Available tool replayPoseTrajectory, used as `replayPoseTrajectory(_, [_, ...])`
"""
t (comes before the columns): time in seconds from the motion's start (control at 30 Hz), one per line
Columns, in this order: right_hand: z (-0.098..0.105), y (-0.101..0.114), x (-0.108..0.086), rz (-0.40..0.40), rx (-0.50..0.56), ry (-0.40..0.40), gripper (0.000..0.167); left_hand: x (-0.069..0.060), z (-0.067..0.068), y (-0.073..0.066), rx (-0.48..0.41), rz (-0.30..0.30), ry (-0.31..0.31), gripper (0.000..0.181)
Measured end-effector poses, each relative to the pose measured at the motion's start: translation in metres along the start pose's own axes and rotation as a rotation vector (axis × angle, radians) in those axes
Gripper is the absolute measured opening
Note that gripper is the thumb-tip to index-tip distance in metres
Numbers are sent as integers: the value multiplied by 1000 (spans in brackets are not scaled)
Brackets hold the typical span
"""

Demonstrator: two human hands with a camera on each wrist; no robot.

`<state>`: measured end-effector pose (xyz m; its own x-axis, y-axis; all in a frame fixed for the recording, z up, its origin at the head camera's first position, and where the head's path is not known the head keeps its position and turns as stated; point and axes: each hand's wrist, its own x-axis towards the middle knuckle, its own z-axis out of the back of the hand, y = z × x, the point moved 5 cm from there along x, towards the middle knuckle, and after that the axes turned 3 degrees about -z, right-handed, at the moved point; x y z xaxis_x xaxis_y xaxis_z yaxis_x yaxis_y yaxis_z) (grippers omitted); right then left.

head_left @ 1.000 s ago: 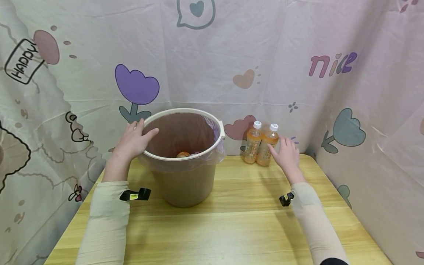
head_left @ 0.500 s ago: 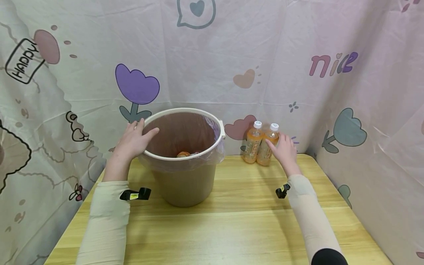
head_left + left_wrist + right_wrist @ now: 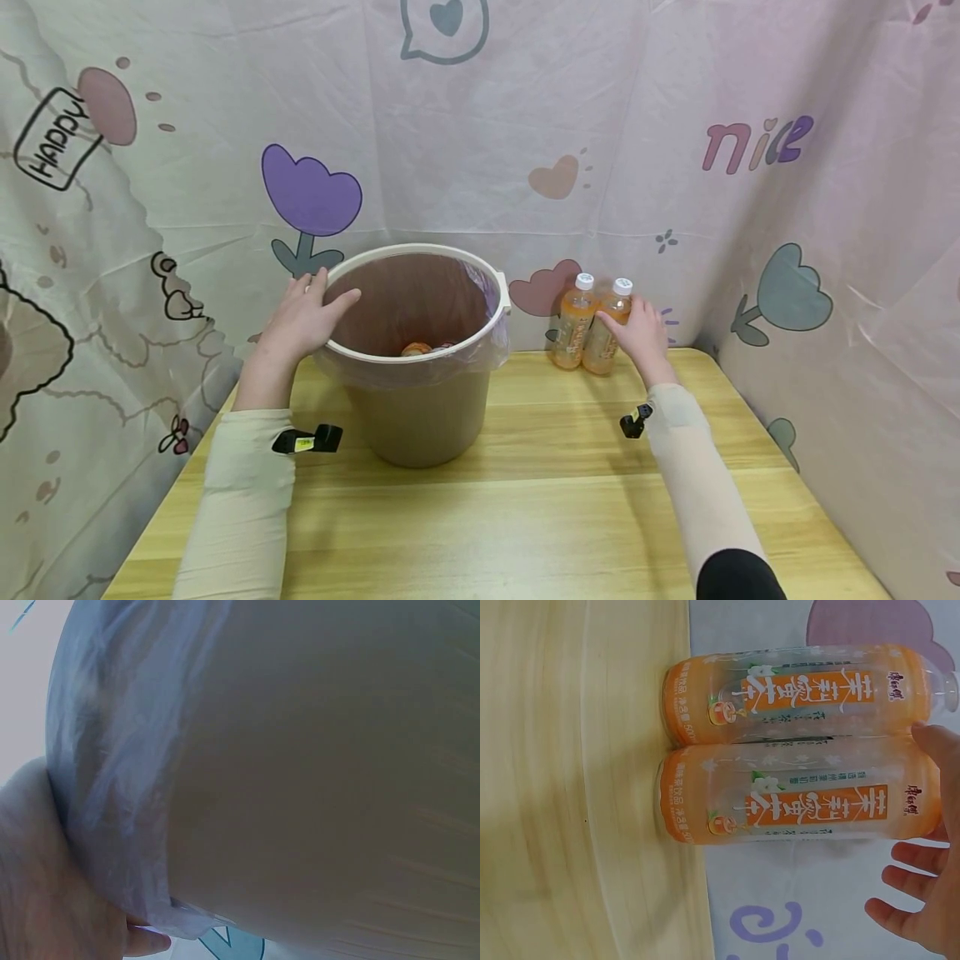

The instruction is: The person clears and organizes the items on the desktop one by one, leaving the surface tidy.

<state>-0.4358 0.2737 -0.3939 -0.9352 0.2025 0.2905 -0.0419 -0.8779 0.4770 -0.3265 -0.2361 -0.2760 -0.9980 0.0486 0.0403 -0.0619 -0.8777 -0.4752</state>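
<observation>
In the head view a brown bin [image 3: 420, 421] with a pale rim and a thin plastic liner stands on the table. My left hand [image 3: 300, 321] rests against its left rim, fingers fairly straight and thumb stretched over the opening. The left wrist view shows that hand [image 3: 60, 877] against the liner [image 3: 135, 765]. Two orange drink bottles with white caps stand upright side by side. Around the upper part of the right bottle [image 3: 795, 791] goes my right hand [image 3: 643, 337], thumb between the bottles, fingers on the far side; several fingertips are apart from it. The left bottle [image 3: 802, 694] is beside the thumb.
Inside the bin lies an orange item [image 3: 415, 349], mostly hidden by the rim. The wooden table [image 3: 480, 533] ends close behind the bottles at a printed cloth backdrop [image 3: 450, 150]. More of this cloth hangs at both sides.
My right hand has moved slightly left and forward, bringing its thumb across the right bottle's upper part. The left hand, the bin and both bottles keep their places.
</observation>
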Motion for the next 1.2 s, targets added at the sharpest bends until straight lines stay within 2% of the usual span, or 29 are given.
replayPoseTrajectory(0.23, [-2, 1, -1, -20, 24, 9, 87, 1, 0, 1, -11, -2, 5, 95])
replayPoseTrajectory(0.77, [-5, -1, -9, -38, 76, -33, 82, -1, -1, 1, -20, 2, 4, 94])
replayPoseTrajectory(1.2, [-1, -1, -22, 20, 81, -82, 80, 0, -1, 2, -28, 8, 4, 94])
